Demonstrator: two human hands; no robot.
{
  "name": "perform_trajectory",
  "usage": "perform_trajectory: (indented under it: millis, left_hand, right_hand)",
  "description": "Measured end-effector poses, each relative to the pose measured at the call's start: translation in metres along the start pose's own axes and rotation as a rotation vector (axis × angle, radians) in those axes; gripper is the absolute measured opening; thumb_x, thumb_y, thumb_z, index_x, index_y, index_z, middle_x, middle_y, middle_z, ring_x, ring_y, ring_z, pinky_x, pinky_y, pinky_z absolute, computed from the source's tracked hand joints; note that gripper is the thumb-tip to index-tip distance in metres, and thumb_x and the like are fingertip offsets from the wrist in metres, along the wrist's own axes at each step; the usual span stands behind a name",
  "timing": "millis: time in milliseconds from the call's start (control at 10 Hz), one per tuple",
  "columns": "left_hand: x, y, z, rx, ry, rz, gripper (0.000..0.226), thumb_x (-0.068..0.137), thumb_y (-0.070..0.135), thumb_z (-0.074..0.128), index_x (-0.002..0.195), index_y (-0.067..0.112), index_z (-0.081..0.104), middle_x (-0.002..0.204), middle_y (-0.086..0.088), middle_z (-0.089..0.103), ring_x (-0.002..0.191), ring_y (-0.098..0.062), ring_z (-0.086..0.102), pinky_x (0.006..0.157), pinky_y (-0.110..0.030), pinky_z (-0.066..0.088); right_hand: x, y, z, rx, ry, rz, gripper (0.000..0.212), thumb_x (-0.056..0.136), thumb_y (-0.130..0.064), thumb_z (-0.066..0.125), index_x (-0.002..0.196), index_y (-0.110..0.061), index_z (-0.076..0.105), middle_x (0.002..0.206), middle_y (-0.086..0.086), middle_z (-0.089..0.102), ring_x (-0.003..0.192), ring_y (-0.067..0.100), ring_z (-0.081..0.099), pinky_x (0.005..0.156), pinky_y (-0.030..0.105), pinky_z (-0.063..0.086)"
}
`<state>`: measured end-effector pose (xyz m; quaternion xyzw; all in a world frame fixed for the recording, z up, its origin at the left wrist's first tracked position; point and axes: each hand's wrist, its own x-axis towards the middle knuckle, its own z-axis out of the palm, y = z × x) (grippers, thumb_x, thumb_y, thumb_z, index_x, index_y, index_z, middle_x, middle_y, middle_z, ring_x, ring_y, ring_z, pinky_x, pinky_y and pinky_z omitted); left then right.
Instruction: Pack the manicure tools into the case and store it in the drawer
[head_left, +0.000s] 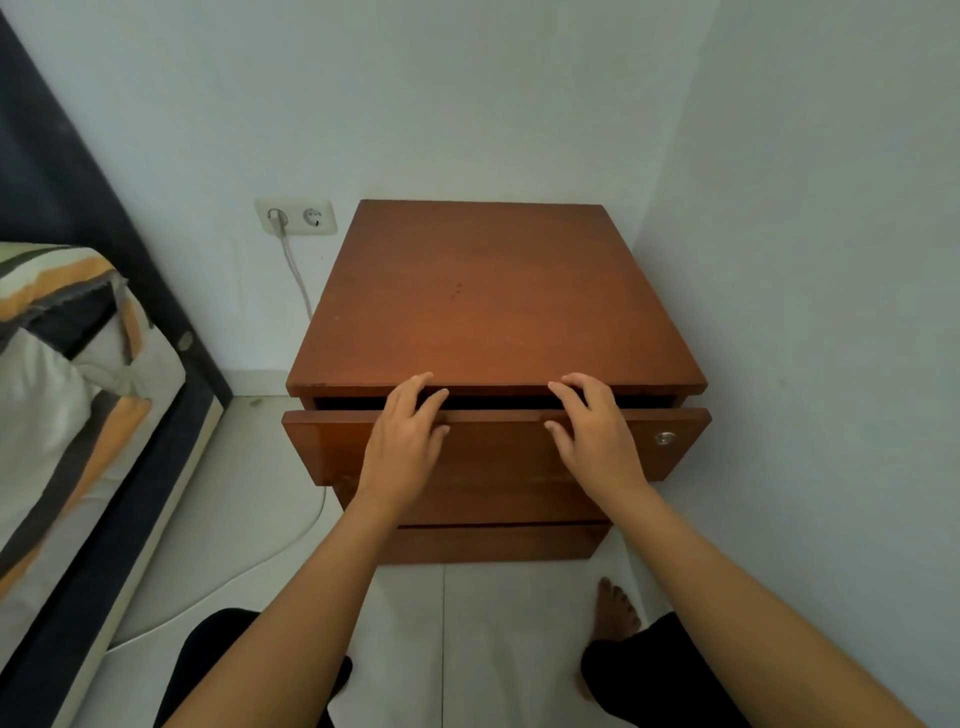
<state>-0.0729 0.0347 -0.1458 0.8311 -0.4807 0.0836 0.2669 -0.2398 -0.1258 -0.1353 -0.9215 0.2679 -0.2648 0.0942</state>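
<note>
Both hands lie flat and unclenched on the top drawer (493, 447) front: left hand (402, 441) at 9 o'clock, right hand (597, 436) at 3. The drawer stands barely ajar in the nightstand (493, 291); the case is unseen, perhaps inside. This looks like the storing step; next, an even push shut.

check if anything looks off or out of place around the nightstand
Nothing is damaged or spilled. The top drawer stands slightly open, with the left hand and right hand on its front edge. No manicure case is visible.
</note>
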Motion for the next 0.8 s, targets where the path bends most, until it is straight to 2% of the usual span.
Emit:
perform_trajectory:
  millis: [100,200,300,500,600,700,800]
  left_hand:
    - [0.011,-0.007,0.003,0.047,-0.024,0.008,0.048,0.086,0.017,0.064,0.131,0.008,0.05,0.138,-0.013,0.049,0.129,-0.029,0.044,0.103,-0.041,0.042]
    - [0.017,-0.009,0.005,0.11,0.035,0.038,0.042,0.081,0.014,0.069,0.121,0.008,0.057,0.123,-0.014,0.059,0.115,-0.032,0.055,0.092,-0.041,0.048]
    - [0.022,-0.005,0.008,0.113,0.078,0.0,0.035,0.08,0.014,0.069,0.113,0.01,0.059,0.117,-0.013,0.06,0.109,-0.032,0.056,0.086,-0.04,0.048]
    - [0.026,0.001,0.007,0.115,0.051,-0.071,0.033,0.084,0.015,0.065,0.115,0.01,0.058,0.12,-0.013,0.057,0.113,-0.033,0.051,0.091,-0.04,0.044]
    - [0.022,0.007,-0.001,0.106,-0.031,-0.098,0.039,0.088,0.02,0.059,0.126,0.013,0.051,0.131,-0.01,0.049,0.122,-0.028,0.042,0.099,-0.037,0.039]
    - [0.018,0.011,-0.014,0.089,-0.164,-0.096,0.056,0.089,0.024,0.058,0.14,0.014,0.036,0.145,-0.008,0.036,0.135,-0.025,0.03,0.107,-0.035,0.035]
    - [0.009,0.017,-0.029,0.042,-0.371,-0.131,0.073,0.09,0.027,0.058,0.149,0.015,0.016,0.158,-0.004,0.011,0.146,-0.022,0.007,0.113,-0.038,0.026]
  right_hand:
    - [0.012,0.006,0.005,-0.033,-0.026,-0.039,0.041,0.085,-0.014,0.063,0.125,-0.007,0.053,0.124,0.013,0.056,0.12,0.028,0.05,0.098,0.037,0.046]
    - [0.021,0.008,0.01,-0.045,0.008,-0.041,0.035,0.083,-0.013,0.064,0.117,-0.008,0.058,0.114,0.012,0.059,0.11,0.029,0.053,0.09,0.038,0.048]
    - [0.025,0.007,0.016,-0.066,0.046,-0.007,0.03,0.081,-0.013,0.065,0.11,-0.01,0.059,0.11,0.011,0.059,0.105,0.03,0.053,0.087,0.038,0.047]
    - [0.024,0.005,0.017,-0.073,0.051,0.015,0.031,0.08,-0.013,0.066,0.11,-0.011,0.059,0.112,0.011,0.059,0.107,0.03,0.052,0.086,0.038,0.047]
    - [0.021,-0.002,0.008,-0.072,-0.018,0.038,0.034,0.081,-0.01,0.064,0.114,-0.01,0.057,0.116,0.012,0.057,0.109,0.031,0.051,0.087,0.039,0.047]
    - [0.018,-0.011,-0.005,-0.089,-0.14,0.056,0.042,0.082,-0.008,0.059,0.124,-0.009,0.05,0.126,0.011,0.05,0.115,0.031,0.046,0.087,0.037,0.048]
    - [0.009,-0.023,-0.019,-0.116,-0.243,0.093,0.053,0.086,-0.008,0.054,0.136,-0.009,0.038,0.142,0.01,0.039,0.131,0.028,0.036,0.102,0.036,0.04]
